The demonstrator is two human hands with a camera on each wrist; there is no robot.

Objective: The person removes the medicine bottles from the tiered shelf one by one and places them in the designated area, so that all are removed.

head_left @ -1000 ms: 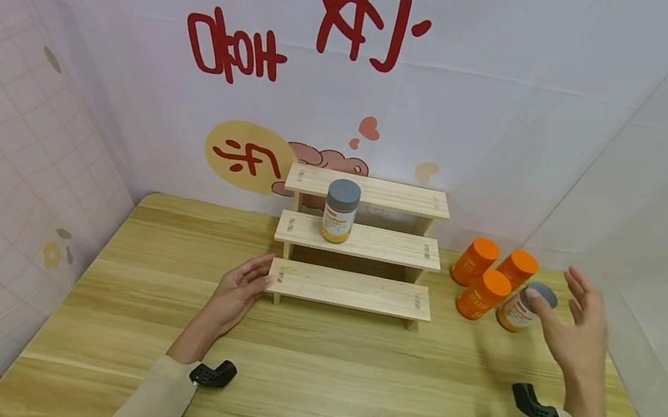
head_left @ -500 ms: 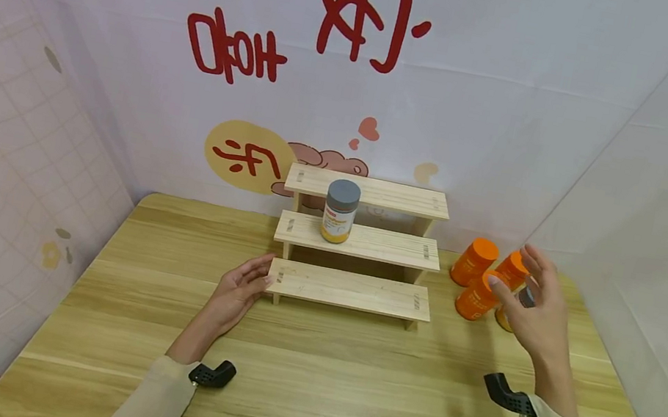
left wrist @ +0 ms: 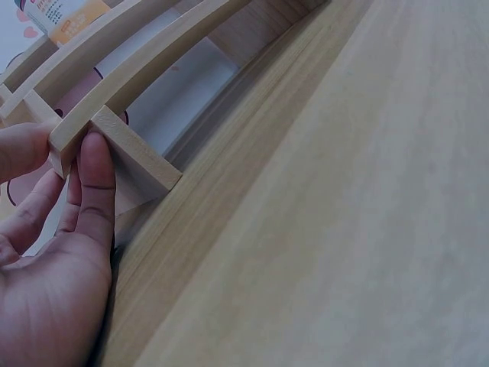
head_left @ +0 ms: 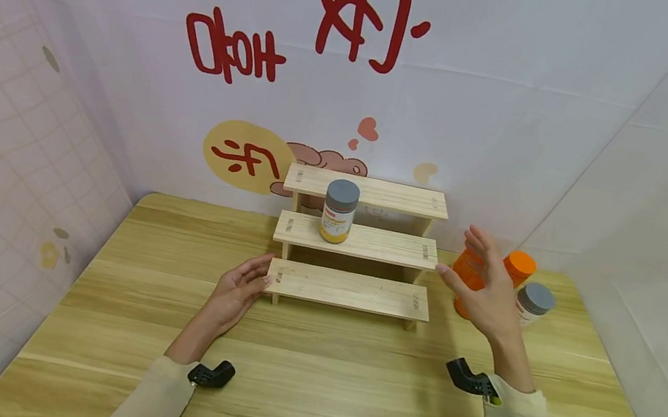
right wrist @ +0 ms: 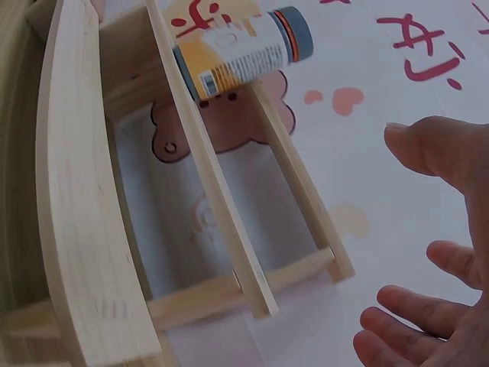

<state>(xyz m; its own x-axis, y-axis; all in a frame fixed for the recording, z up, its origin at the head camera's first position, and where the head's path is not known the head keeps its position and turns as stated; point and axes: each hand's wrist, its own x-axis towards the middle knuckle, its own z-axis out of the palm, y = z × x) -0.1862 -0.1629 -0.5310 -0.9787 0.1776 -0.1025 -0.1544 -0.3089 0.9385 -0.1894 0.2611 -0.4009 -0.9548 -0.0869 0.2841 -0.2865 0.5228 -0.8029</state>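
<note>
A three-step wooden shelf (head_left: pixel 353 291) stands against the back wall. My left hand (head_left: pixel 236 297) pinches the left end of its lowest board; in the left wrist view the thumb lies over the board and fingers (left wrist: pixel 96 180) press from below. On the middle step stands a supplement bottle (head_left: pixel 336 224) with a grey lid. My right hand (head_left: pixel 491 303) is in the air right of the shelf, fingers spread and holding nothing. It overlaps orange bottles (head_left: pixel 466 268) in the head view, hiding part of them. The right wrist view shows the shelf bottle (right wrist: pixel 244 53) beyond that hand.
Another orange bottle (head_left: pixel 520 265) and a second grey-lidded bottle (head_left: pixel 535 299) stand right of my right hand, partly covered by it. Printed cloth walls (head_left: pixel 488 131) rise behind and beside the wooden table (head_left: pixel 329 387).
My right hand has moved left, from beside the grey-lidded bottle at the right across the orange bottles toward the shelf, staying free of any object. The left hand has stayed on the shelf.
</note>
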